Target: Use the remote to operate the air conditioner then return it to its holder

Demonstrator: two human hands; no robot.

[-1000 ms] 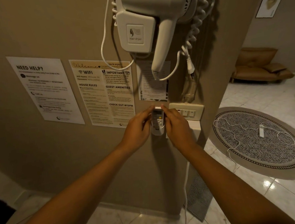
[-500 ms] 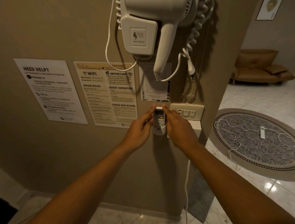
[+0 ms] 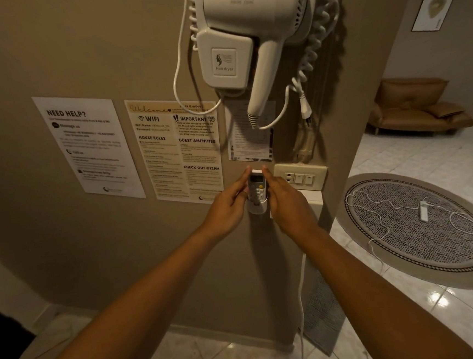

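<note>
the tan painted wall (image 3: 64, 251) carries everything here, and the landmark on it is the cream plastic switch plate (image 3: 301, 177). well above the switch plate hangs the white wall-mounted hair dryer (image 3: 255, 20) with its coiled cord; to the plate's left are the printed paper notices (image 3: 175, 149). down to the plate's right, on the tiled floor, lies a round patterned rug (image 3: 422, 226).

just left of the switch plate, the left hand (image 3: 229, 207) and the right hand (image 3: 287, 203) bracket the small white air conditioner remote (image 3: 256, 189), fingers curled lightly against its two long sides, thumbs near its top edge; neither hand is closed into a fist.

compared with a second ago almost nothing has changed at the plate: the remote sits at the same height, the hands in the same pinch, and only the viewpoint has tipped down a little. that suggests either the remote is only about to be lifted out, or the return is all but finished; the pictures cannot settle which.

the white plastic wall holder (image 3: 258, 209), directly below the remote and left of the plate, cups the remote's lower end upright, display and buttons facing out.
</note>
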